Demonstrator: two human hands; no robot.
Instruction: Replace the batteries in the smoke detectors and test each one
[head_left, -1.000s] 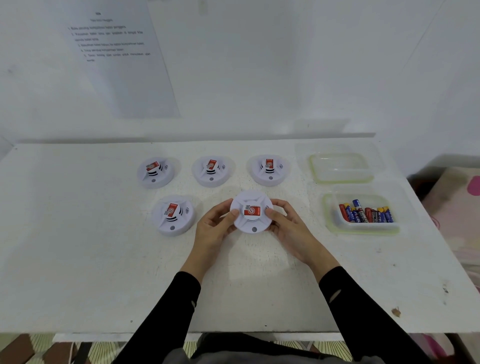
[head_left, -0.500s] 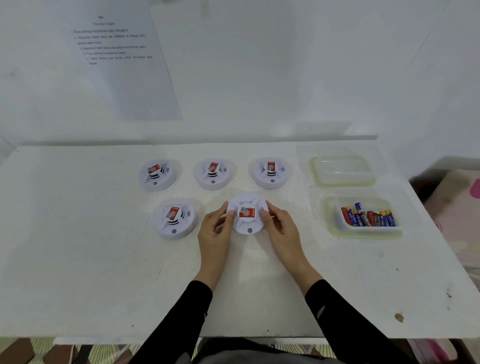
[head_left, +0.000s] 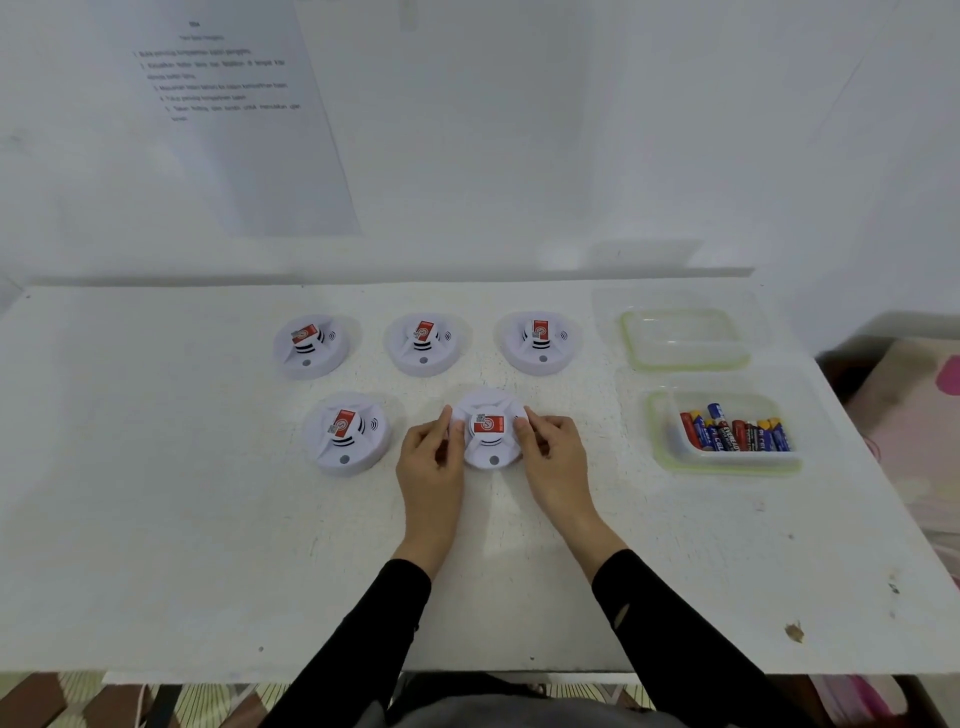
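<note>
**A:** Where's the unit being worked?
**B:** Held detector (head_left: 488, 442), front row, roughly mid-tabletop (head_left: 156, 493). White, round, face up. Red label (head_left: 491, 424) lies crosswise on its centre hub.

**A:** Hands?
**B:** Both on it. Left hand (head_left: 431, 462) grasps the left rim, thumb on top, fingers curled against the side. Right hand (head_left: 556, 457) grasps the right rim the same way, with its thumb tip by the label. Black sleeves (head_left: 363, 623) run back over the near edge.

**A:** Lifted or set down?
**B:** Cannot tell. It sits level with its neighbour and no clear gap shows beneath.

**A:** The others?
**B:** Front-left detector (head_left: 347, 434) is just beside the left hand, not touching it. Behind, a row of three lies nearer the far edge: back-left detector (head_left: 310, 345), back-middle detector (head_left: 425, 343), back-right detector (head_left: 540, 340). All are face up with red labels on, and no hand is on them.

**A:** Supplies?
**B:** Along the right edge. Battery tub (head_left: 727, 466), clear with a pale green rim, holds loose batteries (head_left: 735, 434) in red, blue and yellow, lying side by side. Second tub (head_left: 683, 338) of the same kind sits behind it, toward the far right corner.

**A:** Anything on the wall?
**B:** Printed sheet (head_left: 234, 104) above the far edge, left of centre. The text is too blurred to read.
</note>
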